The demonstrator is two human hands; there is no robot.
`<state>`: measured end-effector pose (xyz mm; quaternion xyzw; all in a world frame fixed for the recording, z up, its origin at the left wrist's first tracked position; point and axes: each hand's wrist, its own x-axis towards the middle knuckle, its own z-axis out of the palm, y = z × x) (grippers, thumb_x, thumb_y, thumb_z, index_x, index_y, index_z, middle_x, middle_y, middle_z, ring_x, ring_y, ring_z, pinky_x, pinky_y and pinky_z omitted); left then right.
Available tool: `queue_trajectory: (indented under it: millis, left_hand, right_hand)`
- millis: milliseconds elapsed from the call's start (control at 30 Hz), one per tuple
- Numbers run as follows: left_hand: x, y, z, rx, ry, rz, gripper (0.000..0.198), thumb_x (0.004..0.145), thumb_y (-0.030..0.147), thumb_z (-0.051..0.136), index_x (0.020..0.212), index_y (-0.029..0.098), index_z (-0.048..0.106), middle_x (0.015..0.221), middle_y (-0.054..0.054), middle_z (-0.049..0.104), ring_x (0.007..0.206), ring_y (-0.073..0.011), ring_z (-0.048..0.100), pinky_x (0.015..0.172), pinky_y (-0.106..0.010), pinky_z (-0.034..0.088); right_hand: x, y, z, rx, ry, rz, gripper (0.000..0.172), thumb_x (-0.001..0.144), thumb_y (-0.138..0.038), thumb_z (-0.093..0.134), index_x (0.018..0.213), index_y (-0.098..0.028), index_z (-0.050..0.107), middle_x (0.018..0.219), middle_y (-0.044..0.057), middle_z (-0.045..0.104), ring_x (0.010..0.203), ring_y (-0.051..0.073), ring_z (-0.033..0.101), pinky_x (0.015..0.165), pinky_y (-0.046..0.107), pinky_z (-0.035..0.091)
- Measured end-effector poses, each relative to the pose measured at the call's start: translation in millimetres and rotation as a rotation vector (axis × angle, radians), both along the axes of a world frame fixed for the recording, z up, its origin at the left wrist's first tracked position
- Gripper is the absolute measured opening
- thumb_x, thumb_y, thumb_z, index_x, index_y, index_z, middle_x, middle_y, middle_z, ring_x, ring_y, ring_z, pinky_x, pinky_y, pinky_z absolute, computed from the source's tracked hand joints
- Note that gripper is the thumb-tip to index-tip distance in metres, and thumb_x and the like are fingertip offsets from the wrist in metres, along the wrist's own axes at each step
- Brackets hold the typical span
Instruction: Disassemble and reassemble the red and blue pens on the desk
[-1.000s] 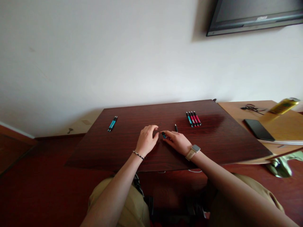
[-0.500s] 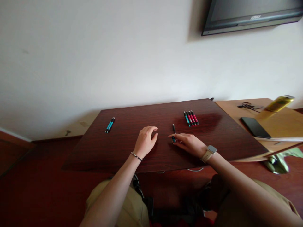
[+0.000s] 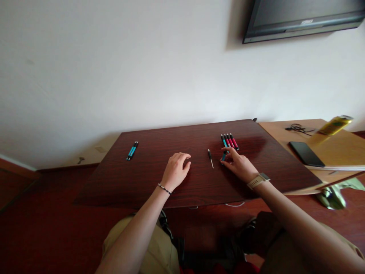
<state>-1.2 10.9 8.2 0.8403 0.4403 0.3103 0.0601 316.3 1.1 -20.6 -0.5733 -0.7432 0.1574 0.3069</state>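
My right hand [image 3: 238,164] pinches a short blue pen barrel [image 3: 224,156] between thumb and fingers, just in front of a row of pens. To its left lies the black upper half of a pen [image 3: 210,154], its thin pale refill sticking out toward me. My left hand [image 3: 175,167] hovers over or rests on the table, I cannot tell which; its fingers are bent, thumb apart, and nothing shows between them. That row holds a blue pen [image 3: 224,141] and several red pens [image 3: 232,141] side by side. Two blue pens [image 3: 132,151] lie together at the far left.
The dark wooden table [image 3: 159,140] stands against a white wall. On a lighter desk [image 3: 342,152] to the right are a black phone [image 3: 306,154], a coiled cable [image 3: 298,128] and a yellow can [image 3: 335,125]. A screen [image 3: 305,23] hangs above.
My right hand has moved right and away from me with the blue barrel, leaving the refill half in full view. My left hand has stayed in place.
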Motion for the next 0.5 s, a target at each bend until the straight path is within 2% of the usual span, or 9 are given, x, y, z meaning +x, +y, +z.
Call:
queue_trajectory:
  millis: [100, 167, 267, 333, 433, 500]
  left_hand:
    - [0, -1, -0.4, -0.002, 0.005, -0.007, 0.021, 0.098, 0.013, 0.063, 0.115, 0.024, 0.064, 0.116, -0.006, 0.072, 0.113, -0.0260, 0.066, 0.101, -0.048, 0.054]
    - [0, -1, -0.9, -0.003, 0.011, -0.014, 0.021, 0.097, 0.013, 0.063, 0.115, 0.024, 0.064, 0.115, -0.006, 0.072, 0.112, -0.0261, 0.066, 0.101, -0.048, 0.054]
    - [1, -1, -1.4, -0.005, 0.018, -0.022, 0.021, 0.097, 0.013, 0.063, 0.116, 0.023, 0.064, 0.115, -0.006, 0.072, 0.112, -0.0261, 0.066, 0.102, -0.048, 0.054]
    - [2, -2, -1.2, -0.008, 0.022, -0.025, 0.020, 0.097, 0.013, 0.063, 0.115, 0.023, 0.064, 0.116, -0.006, 0.072, 0.112, -0.0259, 0.066, 0.102, -0.048, 0.054]
    - [3, -2, -0.3, -0.011, 0.023, -0.021, 0.019, 0.097, 0.013, 0.064, 0.114, 0.022, 0.065, 0.116, -0.006, 0.072, 0.111, -0.0257, 0.066, 0.101, -0.048, 0.054]
    - [3, -3, 0.4, -0.014, 0.026, -0.020, 0.018, 0.097, 0.013, 0.064, 0.113, 0.022, 0.065, 0.116, -0.006, 0.072, 0.112, -0.0258, 0.066, 0.101, -0.047, 0.054]
  right_hand:
    - [-3, 0, 0.1, 0.025, -0.007, -0.071, 0.077, 0.093, -0.028, 0.068, 0.162, -0.026, 0.035, 0.099, 0.004, 0.081, 0.082, 0.028, 0.079, 0.073, 0.036, 0.058]
    - [-5, 0, 0.2, 0.038, -0.040, -0.090, 0.079, 0.094, -0.027, 0.067, 0.165, -0.029, 0.032, 0.096, 0.002, 0.081, 0.080, 0.028, 0.078, 0.072, 0.036, 0.058]
    - [-6, 0, -1.8, 0.055, -0.094, -0.092, 0.066, 0.098, -0.027, 0.062, 0.161, -0.033, 0.043, 0.098, 0.002, 0.081, 0.082, 0.028, 0.078, 0.073, 0.036, 0.057]
    - [-7, 1, -4.6, 0.071, -0.107, -0.070, 0.055, 0.101, -0.027, 0.058, 0.155, -0.033, 0.053, 0.107, 0.004, 0.081, 0.090, 0.028, 0.078, 0.078, 0.037, 0.058]
    - [-6, 2, -8.6, 0.102, -0.098, -0.019, 0.038, 0.103, -0.027, 0.054, 0.138, -0.029, 0.069, 0.119, 0.007, 0.079, 0.101, 0.028, 0.077, 0.085, 0.037, 0.058]
    - [-4, 3, -9.9, 0.111, -0.103, -0.006, 0.033, 0.103, -0.027, 0.053, 0.129, -0.027, 0.074, 0.120, 0.008, 0.078, 0.100, 0.028, 0.077, 0.087, 0.037, 0.058]
